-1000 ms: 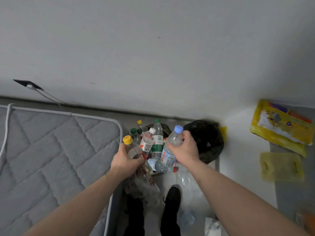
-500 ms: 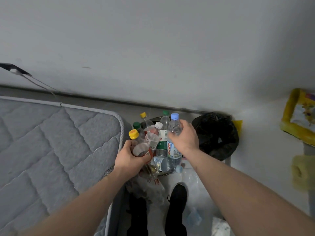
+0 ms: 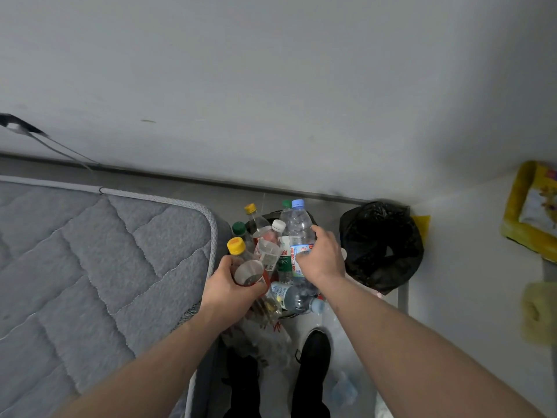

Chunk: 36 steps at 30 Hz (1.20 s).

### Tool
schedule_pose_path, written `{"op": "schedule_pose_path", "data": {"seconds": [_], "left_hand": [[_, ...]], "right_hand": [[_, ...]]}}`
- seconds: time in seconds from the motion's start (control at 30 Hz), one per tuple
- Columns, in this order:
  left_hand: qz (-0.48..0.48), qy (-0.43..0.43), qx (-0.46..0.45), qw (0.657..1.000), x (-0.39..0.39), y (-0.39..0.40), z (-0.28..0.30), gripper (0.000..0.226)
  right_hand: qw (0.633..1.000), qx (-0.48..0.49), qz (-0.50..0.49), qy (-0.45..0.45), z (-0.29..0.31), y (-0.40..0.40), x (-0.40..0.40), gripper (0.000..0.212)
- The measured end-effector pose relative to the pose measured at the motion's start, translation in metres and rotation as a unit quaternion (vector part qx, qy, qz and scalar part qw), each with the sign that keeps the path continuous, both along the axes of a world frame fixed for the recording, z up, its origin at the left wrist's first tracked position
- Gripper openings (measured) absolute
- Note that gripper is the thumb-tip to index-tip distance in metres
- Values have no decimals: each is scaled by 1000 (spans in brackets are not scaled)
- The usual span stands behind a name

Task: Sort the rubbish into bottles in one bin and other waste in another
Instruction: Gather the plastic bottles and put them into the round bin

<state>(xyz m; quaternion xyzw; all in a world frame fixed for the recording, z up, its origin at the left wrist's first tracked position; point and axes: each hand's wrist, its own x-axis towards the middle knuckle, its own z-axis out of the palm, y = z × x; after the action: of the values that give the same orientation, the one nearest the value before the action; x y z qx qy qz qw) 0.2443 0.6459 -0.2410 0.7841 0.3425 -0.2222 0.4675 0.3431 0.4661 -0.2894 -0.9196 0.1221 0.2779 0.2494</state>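
The person stands between a grey quilted mattress [image 3: 90, 267] on the left and a white wall, looking down at two bins on the floor. The right hand [image 3: 324, 259] grasps a clear water bottle with a pale blue cap [image 3: 298, 233] around its labelled middle, fingers curled over the label; the bottle stands nearly upright, its cap rising past the fingers on the far side and its base hidden below the hand. It is held above the bottle bin [image 3: 272, 215], a dark container packed with upright bottles, of which only a strip of far rim shows.

The left hand [image 3: 229, 288] grips a bottle with a yellow cap [image 3: 241, 257] low on its body, the cap tilted up and to the far left of the knuckles, just beside the mattress corner. Whether its base touches the other bottles cannot be told.

Between the two hands stand a white-capped bottle [image 3: 272, 239] and green-capped ones, and another blue-capped bottle [image 3: 297, 298] lies on its side at the near edge of the heap.

To the right, close against the wall, sits the second bin lined with a black bag [image 3: 382, 245], well apart from either hand. A black shoe [image 3: 313, 351] stands on the floor nearest the camera, beside crumpled clear plastic [image 3: 259, 336].
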Motion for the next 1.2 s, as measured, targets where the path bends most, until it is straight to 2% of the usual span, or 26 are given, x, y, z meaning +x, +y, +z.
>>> {"op": "schedule_pose_path", "data": {"seconds": [0.13, 0.37, 0.43, 0.57, 0.67, 0.93, 1.2], "left_hand": [[1, -3, -7, 1000, 2, -1, 2, 40], [-18, -4, 4, 1000, 31, -6, -1, 39], [-36, 8, 13, 999, 48, -10, -6, 47], [-87, 29, 53, 994, 78, -24, -16, 78], [-87, 14, 65, 994, 88, -36, -22, 72], [-63, -33, 84, 994, 70, -52, -35, 76], [-50, -50, 88, 994, 47, -56, -38, 67]], "right_hand": [[1000, -20, 2, 15, 1, 3, -3, 79], [1000, 8, 3, 1, 3, -8, 1, 85], [1000, 11, 5, -4, 3, -13, 2, 84], [1000, 24, 2, -9, 3, -22, -1, 80], [999, 36, 5, -15, 0, -25, -5, 80], [998, 57, 23, -31, 0, -20, -12, 69], [997, 61, 38, -31, -3, -19, -23, 79]]}}
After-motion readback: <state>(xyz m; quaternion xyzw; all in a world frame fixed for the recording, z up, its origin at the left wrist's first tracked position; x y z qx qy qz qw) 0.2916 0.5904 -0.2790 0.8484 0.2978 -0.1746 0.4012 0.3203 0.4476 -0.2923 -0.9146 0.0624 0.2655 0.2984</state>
